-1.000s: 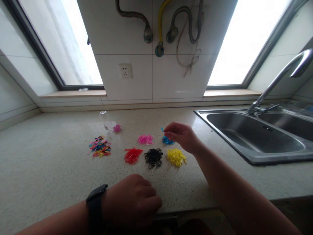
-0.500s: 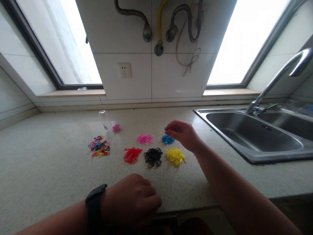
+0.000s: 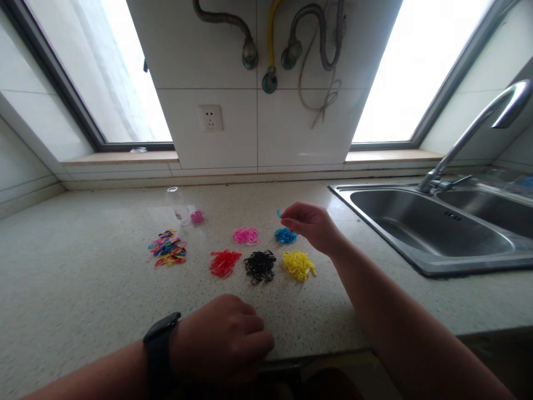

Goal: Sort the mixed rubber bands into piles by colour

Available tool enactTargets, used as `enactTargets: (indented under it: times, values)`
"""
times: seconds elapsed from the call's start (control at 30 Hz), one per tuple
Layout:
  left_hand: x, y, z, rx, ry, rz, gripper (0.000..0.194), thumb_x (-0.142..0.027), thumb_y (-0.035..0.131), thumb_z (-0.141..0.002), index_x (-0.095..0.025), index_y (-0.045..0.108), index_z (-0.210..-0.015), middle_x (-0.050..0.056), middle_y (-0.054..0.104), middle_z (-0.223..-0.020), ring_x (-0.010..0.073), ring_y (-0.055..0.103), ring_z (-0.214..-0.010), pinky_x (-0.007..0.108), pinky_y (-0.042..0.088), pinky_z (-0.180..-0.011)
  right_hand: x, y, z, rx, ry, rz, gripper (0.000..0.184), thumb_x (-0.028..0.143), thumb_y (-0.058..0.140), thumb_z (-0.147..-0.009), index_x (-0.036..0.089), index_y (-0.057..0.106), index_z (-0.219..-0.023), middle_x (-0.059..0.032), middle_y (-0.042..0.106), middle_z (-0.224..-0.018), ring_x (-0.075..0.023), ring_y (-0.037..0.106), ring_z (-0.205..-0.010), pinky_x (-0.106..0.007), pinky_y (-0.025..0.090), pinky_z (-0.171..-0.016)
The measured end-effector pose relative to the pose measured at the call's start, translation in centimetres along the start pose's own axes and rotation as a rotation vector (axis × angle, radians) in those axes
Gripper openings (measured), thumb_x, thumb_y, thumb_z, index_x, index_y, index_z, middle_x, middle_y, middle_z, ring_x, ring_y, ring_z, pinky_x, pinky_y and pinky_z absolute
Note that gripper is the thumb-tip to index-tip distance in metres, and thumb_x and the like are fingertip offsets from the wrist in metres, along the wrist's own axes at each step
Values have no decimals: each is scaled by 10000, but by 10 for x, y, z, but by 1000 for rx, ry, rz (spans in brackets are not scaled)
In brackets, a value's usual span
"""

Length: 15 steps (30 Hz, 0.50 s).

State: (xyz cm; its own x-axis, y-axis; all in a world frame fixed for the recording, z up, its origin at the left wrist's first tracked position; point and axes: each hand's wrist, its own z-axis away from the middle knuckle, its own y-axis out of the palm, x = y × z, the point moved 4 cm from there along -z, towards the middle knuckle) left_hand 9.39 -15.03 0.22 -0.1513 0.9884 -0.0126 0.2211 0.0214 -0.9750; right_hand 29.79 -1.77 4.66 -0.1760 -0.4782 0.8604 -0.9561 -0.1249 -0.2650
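Observation:
My right hand [image 3: 310, 225] pinches a small blue rubber band [image 3: 278, 213] between thumb and fingertips, just above a pile of blue rubber bands [image 3: 285, 236]. Curled closed at the counter's front edge, my left hand [image 3: 225, 336] shows nothing in its fingers. Nearby lie separate piles of pink rubber bands [image 3: 245, 236], red rubber bands [image 3: 225, 263], black rubber bands [image 3: 260, 266] and yellow rubber bands [image 3: 298, 265]. Farther left is a mixed-colour pile of rubber bands [image 3: 167, 248].
Behind the mixed pile, a clear plastic container [image 3: 177, 205] lies on the counter [image 3: 91, 266] beside a pink object [image 3: 197, 216]. To the right are a steel sink [image 3: 416, 228] and a faucet [image 3: 470, 133]. A tiled wall with an outlet [image 3: 211, 118] and hoses bounds the back.
More of the blue rubber band now sticks out from my right fingertips, and the hand has risen very slightly. My left hand rests in nearly the same place.

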Motion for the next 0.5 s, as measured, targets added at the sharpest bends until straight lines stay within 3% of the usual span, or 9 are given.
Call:
enactTargets:
  times: [0.13, 0.27, 0.5]
  values:
    - [0, 1, 0, -14, -1, -3, 87, -230, 525, -906, -210, 487, -831, -12, 585, -668, 146, 510, -570, 342, 289, -477, -10, -12, -3, 62, -40, 356, 173, 367, 693, -846, 200, 716, -879, 12, 588, -657, -98, 462, -570, -268, 361, -541]
    - [0, 2, 0, -20, 5, -15, 82, -231, 528, -903, -210, 487, -836, -16, 581, -663, 144, 502, -566, 342, 268, -477, -21, -22, -5, 164, -48, 742, 113, 315, 674, -870, 227, 734, -906, 1, 666, -715, -111, 533, -607, -276, 373, -607]
    - [1, 2, 0, -27, 2, -14, 90, -227, 532, -898, -212, 482, -825, -19, 575, -661, 148, 488, -566, 347, 260, -481, -36, -27, -6, 289, 19, 898, 96, 307, 684, -853, 246, 742, -899, 8, 705, -746, -117, 576, -625, -264, 368, -609]
